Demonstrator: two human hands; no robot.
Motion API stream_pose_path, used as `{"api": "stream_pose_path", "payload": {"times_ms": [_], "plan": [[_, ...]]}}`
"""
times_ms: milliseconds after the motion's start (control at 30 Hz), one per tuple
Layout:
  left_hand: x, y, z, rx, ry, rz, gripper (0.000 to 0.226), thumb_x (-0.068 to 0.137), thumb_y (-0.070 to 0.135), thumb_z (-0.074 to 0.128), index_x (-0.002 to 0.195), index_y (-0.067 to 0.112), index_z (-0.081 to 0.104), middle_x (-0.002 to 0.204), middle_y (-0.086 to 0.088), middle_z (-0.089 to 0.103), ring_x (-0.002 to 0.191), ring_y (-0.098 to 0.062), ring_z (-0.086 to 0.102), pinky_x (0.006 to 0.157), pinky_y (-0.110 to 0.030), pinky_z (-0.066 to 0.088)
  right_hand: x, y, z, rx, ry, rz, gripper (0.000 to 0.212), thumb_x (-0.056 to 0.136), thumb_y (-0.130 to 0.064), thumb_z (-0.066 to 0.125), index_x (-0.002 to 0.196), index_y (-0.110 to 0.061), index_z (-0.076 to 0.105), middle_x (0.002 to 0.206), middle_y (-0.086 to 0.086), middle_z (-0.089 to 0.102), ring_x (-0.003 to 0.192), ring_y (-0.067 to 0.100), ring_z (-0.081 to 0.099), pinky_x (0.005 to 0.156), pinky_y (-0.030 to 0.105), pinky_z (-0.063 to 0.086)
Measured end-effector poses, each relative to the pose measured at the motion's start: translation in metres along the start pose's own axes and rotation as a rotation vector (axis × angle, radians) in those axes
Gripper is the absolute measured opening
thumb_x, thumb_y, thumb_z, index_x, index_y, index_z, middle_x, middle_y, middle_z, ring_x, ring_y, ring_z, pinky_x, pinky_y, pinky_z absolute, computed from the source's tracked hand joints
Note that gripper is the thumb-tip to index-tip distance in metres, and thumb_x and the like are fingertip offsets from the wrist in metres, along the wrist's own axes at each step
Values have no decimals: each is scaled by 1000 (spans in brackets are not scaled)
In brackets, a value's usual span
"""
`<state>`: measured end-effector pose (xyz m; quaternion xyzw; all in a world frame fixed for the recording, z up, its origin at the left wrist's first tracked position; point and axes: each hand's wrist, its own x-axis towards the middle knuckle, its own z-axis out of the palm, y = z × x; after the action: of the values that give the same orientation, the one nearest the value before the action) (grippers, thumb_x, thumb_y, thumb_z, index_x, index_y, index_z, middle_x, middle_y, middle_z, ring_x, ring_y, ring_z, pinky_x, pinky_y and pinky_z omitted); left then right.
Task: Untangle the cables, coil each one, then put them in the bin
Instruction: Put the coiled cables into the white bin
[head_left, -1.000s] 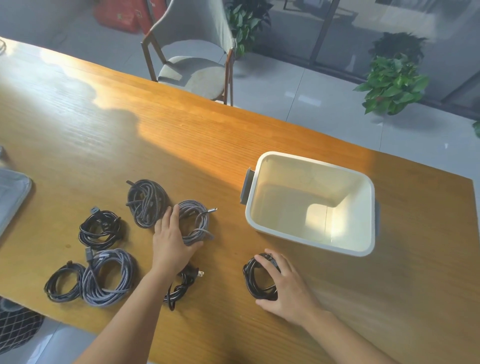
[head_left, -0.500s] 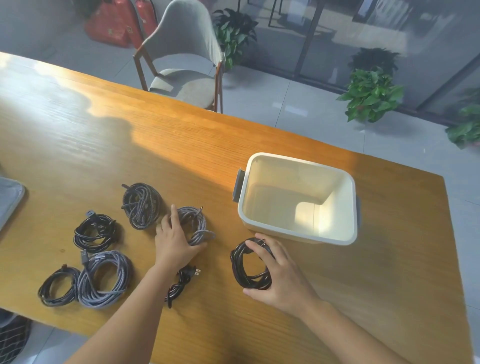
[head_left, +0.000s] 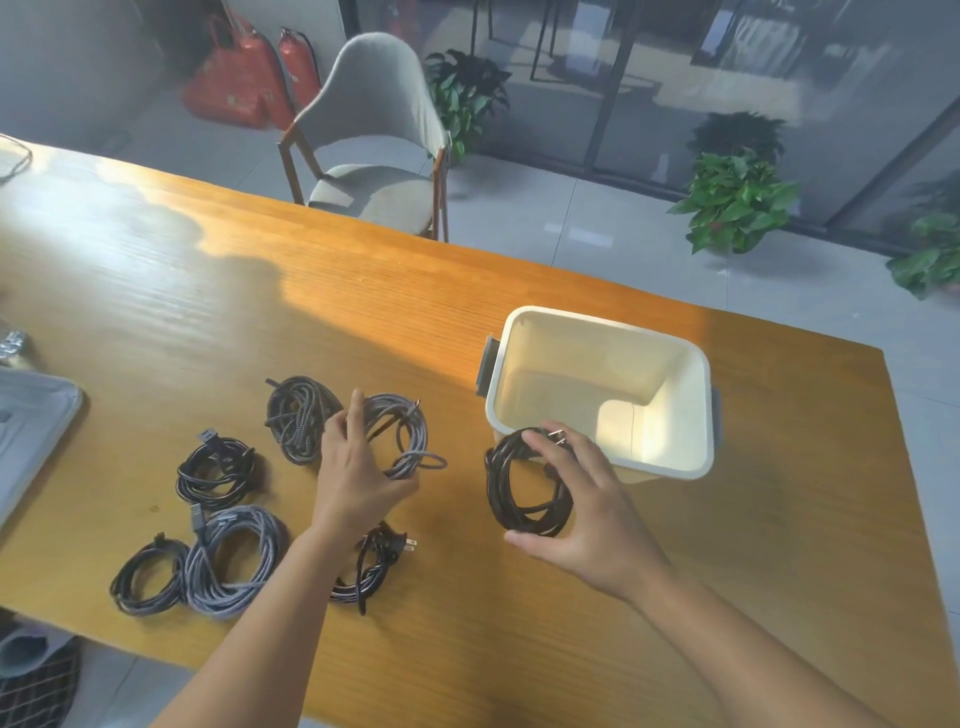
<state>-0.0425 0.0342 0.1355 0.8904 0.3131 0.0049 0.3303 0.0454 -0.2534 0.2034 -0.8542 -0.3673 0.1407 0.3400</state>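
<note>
Now my right hand (head_left: 587, 499) grips the black coiled cable (head_left: 524, 488) right beside the cream plastic bin (head_left: 602, 319), near the bench's right end, so dropping it in should be easy. My left hand (head_left: 358, 467) pinches the grey braided cable coil (head_left: 400, 431), ready to go next, I think. Five other coils wait by the near edge.

No legible text or labels.

Left hand (head_left: 358, 467) covers the near arc of the grey braided cable coil (head_left: 402, 434); its forearm hides part of the black plug-ended cable (head_left: 371, 564); right hand (head_left: 587, 512) covers the right side of the black coiled cable (head_left: 511, 483); grey flat object (head_left: 31, 415), far left of the left hand, is cut off by the frame edge.
</note>
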Motion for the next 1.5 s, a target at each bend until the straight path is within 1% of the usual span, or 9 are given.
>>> {"api": "stream_pose_path", "payload": {"times_ms": [200, 333, 500, 600, 967, 1067, 1267, 1400, 1500], "plan": [[10, 54, -31, -44, 81, 182, 132, 72, 35, 91, 166, 27, -1, 152, -5, 28, 141, -28, 32, 110, -41, 37, 18, 13, -28, -7, 164, 71, 101, 73, -53, 90, 155, -51, 32, 159, -24, 26, 146, 4, 36, 118, 36, 41], [19, 93, -28, -57, 47, 288, 131, 71, 36, 90, 166, 26, 0, 153, -9, 29, 141, -30, 34, 112, -44, 38, 32, 33, -48, 4, 243, 123, 99, 70, -49, 92, 154, -44, 39, 157, -18, 32, 134, 13, 50, 112, 39, 47], [32, 140, -3, -14, 8, 381, 129, 71, 33, 90, 166, 17, 4, 144, -10, 35, 133, -28, 37, 104, -29, 33, 50, 69, -64, -36, 299, 231, 94, 70, -47, 92, 150, -42, 42, 149, -15, 38, 125, 17, 53, 106, 40, 49], [36, 163, 19, 29, -41, 381, 129, 72, 35, 88, 166, 18, 1, 143, -7, 34, 129, -27, 36, 99, -31, 37, 61, 91, -68, -61, 264, 306, 93, 69, -44, 91, 148, -38, 43, 145, -12, 40, 119, 17, 53, 104, 41, 48], [75, 200, 80, 185, -181, 361, 135, 64, 43, 88, 166, 16, 3, 135, -8, 36, 113, -23, 40, 92, -25, 35, 90, 138, -57, -190, 51, 518, 107, 68, -44, 94, 154, -37, 32, 148, -3, 38, 130, 26, 48, 101, 41, 49], [81, 197, 98, 199, -238, 303, 135, 65, 39, 89, 165, 15, 2, 135, -10, 34, 119, -28, 40, 92, -26, 35, 98, 145, -55, -208, 13, 560, 107, 70, -43, 94, 156, -35, 31, 151, -1, 37, 133, 26, 45, 101, 38, 47], [93, 194, 119, 262, -463, 180, 139, 73, 39, 91, 161, 4, -11, 153, -20, 32, 135, -35, 43, 104, -34, 40, 109, 153, -44, -183, -45, 660, 106, 73, -37, 93, 158, -26, 30, 149, 5, 34, 133, 28, 47, 103, 39, 47], [101, 192, 130, 367, -479, 205, 137, 75, 41, 90, 158, -1, -10, 146, -19, 45, 133, -33, 47, 103, -31, 38, 115, 159, -35, -193, -61, 710, 104, 73, -34, 93, 156, -23, 32, 148, 7, 34, 132, 32, 49, 102, 43, 51], [106, 186, 139, 481, -526, 206, 142, 75, 54, 84, 158, -1, -16, 153, -19, 38, 140, -36, 40, 116, -40, 35, 115, 162, -28, -216, -83, 710, 102, 74, -37, 91, 155, -21, 31, 146, 9, 33, 130, 34, 50, 100, 42, 51]]}}
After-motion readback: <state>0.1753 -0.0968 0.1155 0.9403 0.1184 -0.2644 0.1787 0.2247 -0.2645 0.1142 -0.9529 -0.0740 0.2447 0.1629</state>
